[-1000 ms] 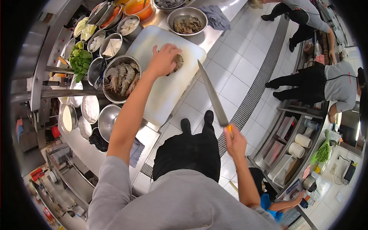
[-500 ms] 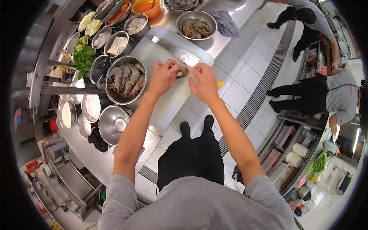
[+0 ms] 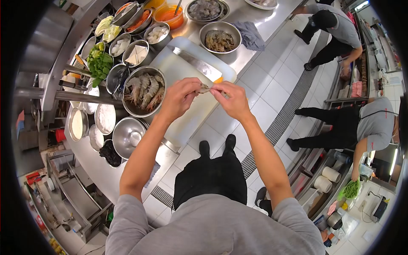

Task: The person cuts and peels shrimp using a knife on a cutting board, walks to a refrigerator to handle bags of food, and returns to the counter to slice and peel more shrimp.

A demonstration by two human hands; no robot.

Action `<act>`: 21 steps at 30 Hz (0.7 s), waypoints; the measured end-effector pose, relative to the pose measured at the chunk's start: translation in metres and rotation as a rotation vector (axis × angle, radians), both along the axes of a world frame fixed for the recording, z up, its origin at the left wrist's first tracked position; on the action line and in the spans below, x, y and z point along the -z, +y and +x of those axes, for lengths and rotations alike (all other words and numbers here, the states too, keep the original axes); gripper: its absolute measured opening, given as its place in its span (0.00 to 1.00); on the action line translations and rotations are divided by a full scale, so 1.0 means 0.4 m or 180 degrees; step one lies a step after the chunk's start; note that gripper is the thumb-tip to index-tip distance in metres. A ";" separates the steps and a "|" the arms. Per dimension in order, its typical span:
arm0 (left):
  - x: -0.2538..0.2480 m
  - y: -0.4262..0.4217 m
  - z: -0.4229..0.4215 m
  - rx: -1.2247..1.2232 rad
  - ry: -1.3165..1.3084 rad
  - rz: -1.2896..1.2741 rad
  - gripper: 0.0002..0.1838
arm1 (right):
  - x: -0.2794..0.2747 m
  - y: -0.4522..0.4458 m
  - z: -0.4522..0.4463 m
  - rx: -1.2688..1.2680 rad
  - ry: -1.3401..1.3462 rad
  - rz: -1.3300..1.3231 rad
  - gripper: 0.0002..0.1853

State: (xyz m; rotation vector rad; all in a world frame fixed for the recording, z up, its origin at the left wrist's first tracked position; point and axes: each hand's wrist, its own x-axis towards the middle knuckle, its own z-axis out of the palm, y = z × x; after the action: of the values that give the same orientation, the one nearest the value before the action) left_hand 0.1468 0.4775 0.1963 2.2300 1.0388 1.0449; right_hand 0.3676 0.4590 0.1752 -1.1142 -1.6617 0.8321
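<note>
Above the cutting board [image 3: 187, 114], my left hand [image 3: 183, 97] and my right hand [image 3: 233, 98] pinch a small shrimp [image 3: 205, 89] between their fingertips, one at each end. Most of it is hidden by the fingers. Beyond my hands a wide-bladed knife [image 3: 197, 64] lies on the board, with an orange-yellow piece [image 3: 218, 80] near its end. A steel bowl of whole unpeeled shrimp [image 3: 148, 91] stands left of my left hand. Past the board is another steel bowl [image 3: 236, 32], holding brownish shrimp or shells.
Bowls of white pieces [image 3: 157, 34], leafy greens [image 3: 100, 63] and orange sauce [image 3: 170, 16] line the counter's left and back. A grey cloth [image 3: 250, 36] lies at the counter edge. Two co-workers [image 3: 335, 25] stand at the right; one reaches toward green vegetables [image 3: 351, 189].
My hands have come closer to my body, and my right fingers now pinch the shrimp. The view has shifted slightly. At the right, one co-worker's arm has reached down toward the greens.
</note>
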 end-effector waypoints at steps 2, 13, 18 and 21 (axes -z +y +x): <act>-0.030 -0.008 0.004 0.0006 -0.0020 0.0122 0.15 | -0.028 -0.011 0.015 0.0000 -0.0333 0.0155 0.04; -0.165 -0.044 0.021 0.0033 0.0337 0.0692 0.13 | -0.248 -0.038 0.043 -0.0242 -0.0296 0.1182 0.04; -0.203 -0.056 0.037 0.0000 0.0464 0.0974 0.14 | -0.280 -0.032 0.035 -0.0180 -0.0445 0.1315 0.06; -0.221 -0.061 0.042 -0.0008 0.0373 0.1045 0.15 | -0.297 -0.044 0.040 -0.0103 -0.0440 0.1249 0.07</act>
State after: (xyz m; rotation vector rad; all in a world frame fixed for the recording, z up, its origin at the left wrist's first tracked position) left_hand 0.1637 0.4530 0.2847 2.5783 0.9751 1.1686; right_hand 0.3835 0.4414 0.2939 -0.8864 -1.8627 0.4276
